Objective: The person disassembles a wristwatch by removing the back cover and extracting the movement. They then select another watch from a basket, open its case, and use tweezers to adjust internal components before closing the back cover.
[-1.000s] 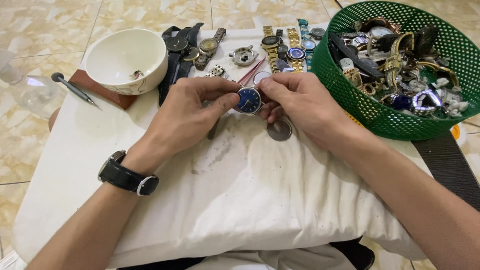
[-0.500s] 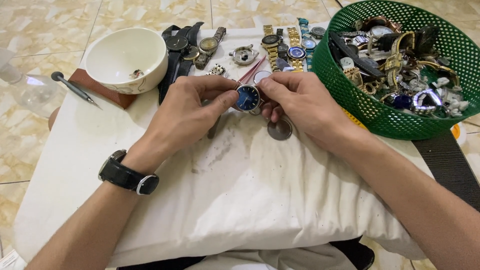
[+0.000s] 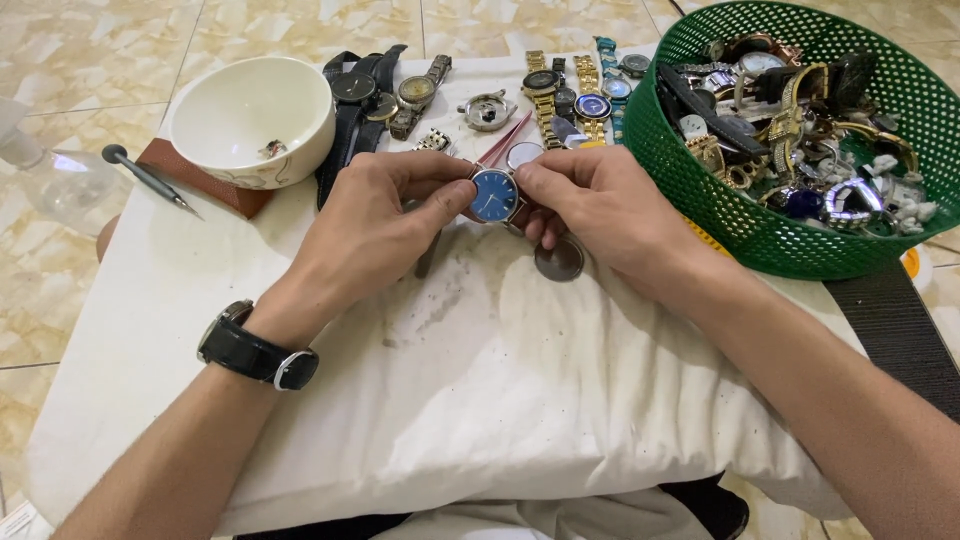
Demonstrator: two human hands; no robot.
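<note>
A blue watch face (image 3: 495,194) was held betw. the left hand (image 3: 375,215) & right hand (image 3: 600,205), both pinched shut on it, just above the white cloth (image 3: 480,370), near a green basket (image 3: 800,240) & white bowl (image 3: 250,120).

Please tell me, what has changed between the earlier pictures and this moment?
Nothing visibly changed. The left hand and right hand still pinch the blue-dial watch between their fingertips over the white cloth. The bowl and green basket stay in place.
</note>
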